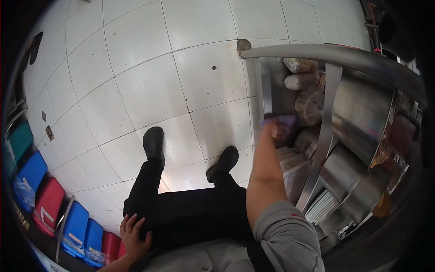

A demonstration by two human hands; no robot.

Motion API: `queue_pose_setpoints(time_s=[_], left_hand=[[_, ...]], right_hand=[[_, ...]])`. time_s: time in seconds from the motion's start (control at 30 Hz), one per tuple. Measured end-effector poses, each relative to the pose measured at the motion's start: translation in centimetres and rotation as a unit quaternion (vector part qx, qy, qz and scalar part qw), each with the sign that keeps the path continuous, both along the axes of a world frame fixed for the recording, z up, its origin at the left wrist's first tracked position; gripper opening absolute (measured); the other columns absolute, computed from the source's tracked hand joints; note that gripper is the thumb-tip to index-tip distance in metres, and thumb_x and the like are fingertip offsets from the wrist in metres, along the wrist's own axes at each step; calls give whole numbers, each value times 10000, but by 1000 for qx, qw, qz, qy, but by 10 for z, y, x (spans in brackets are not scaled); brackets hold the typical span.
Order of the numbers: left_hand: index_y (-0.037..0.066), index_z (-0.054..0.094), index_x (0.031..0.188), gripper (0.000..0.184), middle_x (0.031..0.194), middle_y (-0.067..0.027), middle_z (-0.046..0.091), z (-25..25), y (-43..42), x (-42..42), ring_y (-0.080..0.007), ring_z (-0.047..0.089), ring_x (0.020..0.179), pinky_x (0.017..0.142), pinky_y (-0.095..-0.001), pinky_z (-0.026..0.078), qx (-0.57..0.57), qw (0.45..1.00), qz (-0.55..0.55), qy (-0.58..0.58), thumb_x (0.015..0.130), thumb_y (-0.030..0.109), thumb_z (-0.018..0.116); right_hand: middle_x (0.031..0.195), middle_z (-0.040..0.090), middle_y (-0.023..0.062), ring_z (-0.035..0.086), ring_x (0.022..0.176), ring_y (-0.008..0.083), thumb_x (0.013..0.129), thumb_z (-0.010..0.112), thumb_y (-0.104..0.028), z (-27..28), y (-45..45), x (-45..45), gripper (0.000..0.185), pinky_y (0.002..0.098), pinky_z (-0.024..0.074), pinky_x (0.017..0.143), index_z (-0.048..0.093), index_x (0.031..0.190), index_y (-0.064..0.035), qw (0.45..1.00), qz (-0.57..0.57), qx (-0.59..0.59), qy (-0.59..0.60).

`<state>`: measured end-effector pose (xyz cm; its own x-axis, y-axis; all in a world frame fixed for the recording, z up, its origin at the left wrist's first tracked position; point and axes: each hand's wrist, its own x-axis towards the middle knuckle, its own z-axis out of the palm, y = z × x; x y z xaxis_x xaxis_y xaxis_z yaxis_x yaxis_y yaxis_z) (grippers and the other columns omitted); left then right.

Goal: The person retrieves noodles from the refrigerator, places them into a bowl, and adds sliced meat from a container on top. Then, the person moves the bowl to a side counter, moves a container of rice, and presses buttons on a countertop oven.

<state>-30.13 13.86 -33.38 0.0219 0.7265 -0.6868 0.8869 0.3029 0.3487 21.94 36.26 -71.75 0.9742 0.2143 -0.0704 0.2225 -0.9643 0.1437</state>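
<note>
My right arm reaches down to the low steel shelf (278, 97) on the right. The fingers of my right hand (277, 129) are closed on a purple cloth (286, 120), which lies against the shelf surface near its front edge. Just beyond the cloth sit clear plastic bags (310, 106) with pale contents, and wrapped bundles (301, 81) lie farther along. A whitish translucent container (292, 170) stands on the near side of that hand. My left hand (136, 236) rests on my black apron by the thigh, fingers spread, with nothing in it.
A thick steel pipe leg (308, 51) runs along the shelf's far end. Higher up stand large steel pots (362, 115) and a stack of white plates (322, 209). Blue bins (74, 226) and a red bin (49, 204) line the left. Pale floor tiles (145, 77) lie ahead.
</note>
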Motion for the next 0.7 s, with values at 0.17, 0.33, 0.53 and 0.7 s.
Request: queue_pose_setpoints(time_s=[0.17, 0.33, 0.53, 0.7], left_hand=[[141, 613, 1087, 449, 1249, -113, 494, 0, 16, 9, -379, 360, 1248, 1017, -493, 307, -2, 1000, 0, -5, 648, 184, 697], [148, 619, 1073, 441, 1248, -103, 497, -1, 18, 9, -374, 362, 1247, 1020, -493, 302, -1, 1000, -7, 1, 642, 187, 706], [157, 624, 1065, 424, 1235, -94, 505, -3, 19, 12, -371, 370, 1238, 1020, -490, 303, 8, 1000, -3, -9, 652, 194, 710], [163, 624, 1076, 391, 1223, -82, 516, 5, 26, 19, -339, 383, 1238, 1018, -478, 310, 9, 1000, 9, -28, 700, 229, 709]], right_hand=[[1429, 277, 259, 361, 1253, 466, 817, 553, -317, -18, 91, -78, 674, 499, 422, 960, 314, 1405, -89, 972, 234, -9, -27], [1444, 246, 272, 226, 1320, 492, 840, 540, -230, 42, 217, -99, 605, 479, 253, 1097, 337, 1385, -62, 910, 348, 175, 143], [1454, 243, 236, 199, 1347, 446, 779, 578, -73, 35, 195, -65, 714, 497, 218, 1109, 255, 1415, -72, 778, 593, 136, 156], [1489, 88, 272, 208, 1328, 487, 762, 529, 52, 77, 52, -64, 807, 483, 241, 1100, 158, 1457, -123, 816, 487, -118, 287]])
